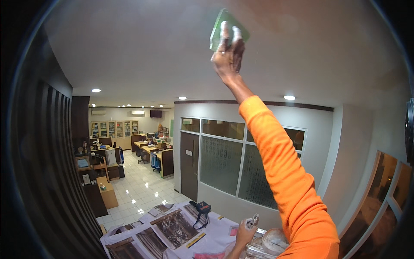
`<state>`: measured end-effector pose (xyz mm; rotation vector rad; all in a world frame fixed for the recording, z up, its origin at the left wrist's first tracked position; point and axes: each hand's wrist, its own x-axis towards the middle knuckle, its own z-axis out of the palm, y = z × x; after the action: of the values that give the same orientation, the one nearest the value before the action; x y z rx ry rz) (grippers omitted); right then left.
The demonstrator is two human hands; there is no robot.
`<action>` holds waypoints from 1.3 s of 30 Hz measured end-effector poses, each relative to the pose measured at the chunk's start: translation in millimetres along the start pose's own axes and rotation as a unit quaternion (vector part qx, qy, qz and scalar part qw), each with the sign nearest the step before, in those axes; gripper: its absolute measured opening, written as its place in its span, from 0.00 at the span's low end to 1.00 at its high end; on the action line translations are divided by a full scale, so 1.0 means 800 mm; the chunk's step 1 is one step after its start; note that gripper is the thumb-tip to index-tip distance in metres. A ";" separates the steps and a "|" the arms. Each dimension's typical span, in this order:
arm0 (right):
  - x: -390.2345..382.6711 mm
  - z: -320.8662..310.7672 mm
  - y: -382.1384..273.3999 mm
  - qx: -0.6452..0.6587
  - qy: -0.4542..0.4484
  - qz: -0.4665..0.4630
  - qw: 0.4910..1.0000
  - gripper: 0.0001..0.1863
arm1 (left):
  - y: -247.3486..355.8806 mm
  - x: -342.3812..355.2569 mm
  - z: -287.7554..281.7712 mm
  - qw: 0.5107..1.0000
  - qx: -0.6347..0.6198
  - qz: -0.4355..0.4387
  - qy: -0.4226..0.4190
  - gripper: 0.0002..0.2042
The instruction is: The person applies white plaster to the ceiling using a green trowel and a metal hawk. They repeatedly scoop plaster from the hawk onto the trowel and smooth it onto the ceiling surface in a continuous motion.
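Note:
My right hand (228, 58), at the end of a raised orange sleeve, grips a green flat spreader (229, 26) by its near edge. Two whitened fingers lie stretched along its face. The spreader is up against the pale ceiling (142, 47), though I cannot tell whether its edge touches. Low in the view, my left hand (246, 232) is closed round a small object smeared grey and white (253, 221), whose kind does not show. Just right of that hand is a round tub (274, 241) with whitish paste on it, partly hidden by the orange sleeve.
Metal slats (257, 247) lie under the tub. Below, a printed sheet (172, 231) covers a surface, with a dark pouch (202, 208) and strap on it. Glazed partition (220, 164) and door (189, 164) stand ahead; desks (166, 162) farther left. Dark slats (47, 151) line the left wall.

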<state>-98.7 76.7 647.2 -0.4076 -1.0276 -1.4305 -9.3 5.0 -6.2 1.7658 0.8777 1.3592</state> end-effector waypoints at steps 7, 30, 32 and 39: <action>0.085 -0.008 0.059 -0.112 0.052 -0.015 0.992 0.49 | -0.010 -0.005 0.012 1.000 0.002 0.020 -0.003 0.24; -0.161 -0.402 0.018 0.516 -0.309 0.504 0.620 0.07 | -0.016 0.002 -0.011 0.988 -0.119 -0.021 -0.099 0.30; -0.166 -0.439 0.020 0.570 -0.332 0.536 0.527 0.07 | -0.020 0.004 -0.011 0.982 -0.147 -0.017 -0.115 0.30; -0.193 -0.536 -0.005 0.486 -0.306 0.736 0.359 0.18 | 0.014 -0.005 -0.030 0.964 -0.223 -0.072 -0.126 0.29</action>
<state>66.4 -161.5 295.9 -0.6460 -1.1943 1.1539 -32.8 -0.5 5.8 1.4525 0.5007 1.1035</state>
